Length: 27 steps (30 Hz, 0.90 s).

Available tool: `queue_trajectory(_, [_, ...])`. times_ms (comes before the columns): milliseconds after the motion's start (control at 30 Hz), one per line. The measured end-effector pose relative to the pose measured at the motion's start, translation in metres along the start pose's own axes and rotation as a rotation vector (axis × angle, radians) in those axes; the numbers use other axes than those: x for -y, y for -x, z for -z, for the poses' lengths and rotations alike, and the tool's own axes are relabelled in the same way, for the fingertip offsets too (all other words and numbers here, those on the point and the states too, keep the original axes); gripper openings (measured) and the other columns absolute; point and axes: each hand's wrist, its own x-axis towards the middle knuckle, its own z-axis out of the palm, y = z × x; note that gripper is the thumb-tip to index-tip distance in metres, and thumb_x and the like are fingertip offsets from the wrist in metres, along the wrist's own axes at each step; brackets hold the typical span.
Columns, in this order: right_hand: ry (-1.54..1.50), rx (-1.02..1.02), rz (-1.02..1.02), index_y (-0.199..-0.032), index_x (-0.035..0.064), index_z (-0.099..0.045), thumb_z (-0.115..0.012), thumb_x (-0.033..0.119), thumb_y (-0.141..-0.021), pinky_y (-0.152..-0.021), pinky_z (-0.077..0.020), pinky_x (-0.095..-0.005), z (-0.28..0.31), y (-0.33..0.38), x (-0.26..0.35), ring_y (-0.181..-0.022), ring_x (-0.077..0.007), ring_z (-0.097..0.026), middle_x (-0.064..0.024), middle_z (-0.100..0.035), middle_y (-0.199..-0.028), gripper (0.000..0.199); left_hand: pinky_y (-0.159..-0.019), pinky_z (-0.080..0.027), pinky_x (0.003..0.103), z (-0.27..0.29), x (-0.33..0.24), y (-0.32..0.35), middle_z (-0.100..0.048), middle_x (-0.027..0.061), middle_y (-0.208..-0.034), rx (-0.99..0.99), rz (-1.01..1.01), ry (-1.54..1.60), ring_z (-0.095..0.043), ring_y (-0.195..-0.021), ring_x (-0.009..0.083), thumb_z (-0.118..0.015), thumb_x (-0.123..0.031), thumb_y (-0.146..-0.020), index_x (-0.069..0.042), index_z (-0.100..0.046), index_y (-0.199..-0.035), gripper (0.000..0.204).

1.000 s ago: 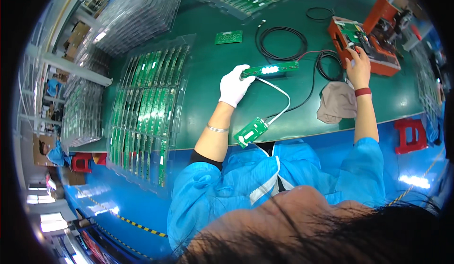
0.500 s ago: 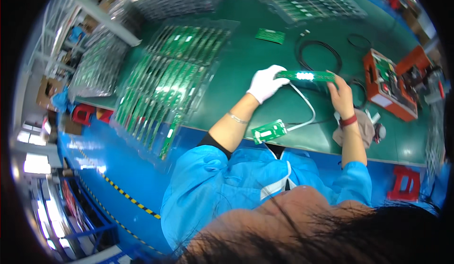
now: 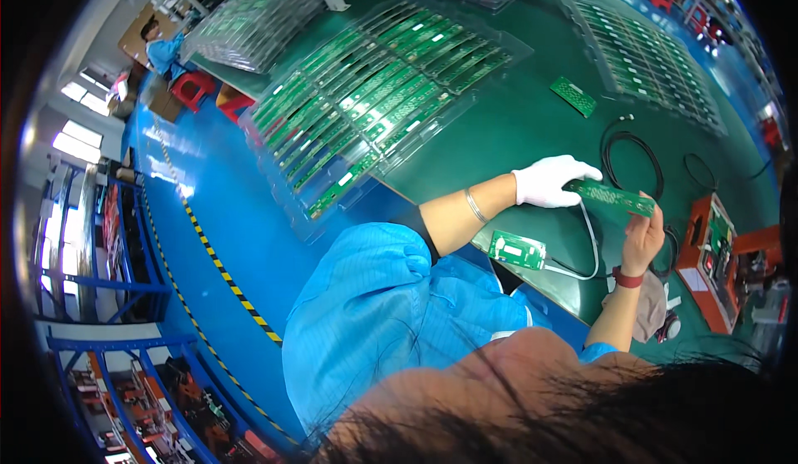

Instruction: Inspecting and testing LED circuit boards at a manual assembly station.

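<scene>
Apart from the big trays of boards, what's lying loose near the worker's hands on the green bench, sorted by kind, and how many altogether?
Long green circuit strip, held in both hands: 1
Small green circuit boards, and: 2
Black cable coil: 1
Orange test fixture: 1
Total: 5

Board trays (image 3: 374, 90) left of cable coil (image 3: 632, 160) — (table (image 3: 515, 123)).

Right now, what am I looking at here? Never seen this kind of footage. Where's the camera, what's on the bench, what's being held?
It is one fisheye view from a camera on a person's head, looking down, so straight edges bend. No robot: just two hands. The left hand, in a white glove, and the bare right hand hold a long green circuit board between them above a green table. On the table lie clear trays of green boards, a smaller board with a white cable, coiled black cable and an orange fixture.
</scene>
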Motion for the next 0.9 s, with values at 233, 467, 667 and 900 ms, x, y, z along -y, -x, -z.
queue_trajectory(233, [0.017, 0.151, -0.045, -0.113, -0.0012, -0.063, -0.047, 0.009, -0.099, -0.058, -0.0416, -0.0191, -0.002, 0.003, -0.01, -0.063, -0.0075, -0.049, -0.0044, -0.063, -0.084, 0.024, -0.086, -0.05, 0.036, -0.007, 0.003, -0.002, -0.063, 0.011, -0.119, -0.009, 0.016, 0.211, -0.062, -0.099, 0.0266, -0.063, -0.018, -0.079, -0.006, -0.055, -0.13, 0.053])
queue_trajectory(467, [0.181, 0.189, -0.055, -0.104, -0.0036, -0.067, -0.051, 0.009, -0.096, -0.064, -0.0463, -0.0257, -0.005, 0.002, -0.017, -0.069, -0.0147, -0.057, -0.0075, -0.066, -0.091, 0.021, -0.086, -0.05, 0.033, 0.011, 0.009, -0.003, -0.063, 0.01, -0.121, -0.309, 0.235, 0.562, -0.06, -0.099, 0.0223, -0.062, -0.016, -0.082, -0.001, -0.05, -0.135, 0.056])
queue_trajectory(667, [0.535, 0.351, 0.23, -0.097, -0.0027, -0.068, -0.056, 0.009, -0.091, -0.065, -0.0483, -0.0325, -0.054, 0.01, 0.004, -0.07, -0.0257, -0.063, -0.0139, -0.069, -0.087, 0.018, -0.086, -0.05, 0.03, -0.018, -0.009, -0.011, -0.062, 0.0116, -0.121, -0.347, 0.055, 0.534, -0.06, -0.096, 0.0196, -0.059, -0.013, -0.084, 0.0, -0.047, -0.137, 0.056])
queue_trajectory(900, [0.596, 0.609, -0.01, -0.09, -0.003, -0.066, -0.056, 0.009, -0.09, -0.061, -0.0468, -0.0342, -0.045, 0.005, 0.0, -0.064, -0.0283, -0.06, -0.0151, -0.067, -0.08, 0.015, -0.09, -0.049, 0.031, -0.027, -0.024, -0.012, -0.061, 0.0113, -0.125, -0.202, 0.13, 0.677, -0.061, -0.101, 0.0207, -0.059, -0.012, -0.084, -0.002, -0.048, -0.138, 0.056])
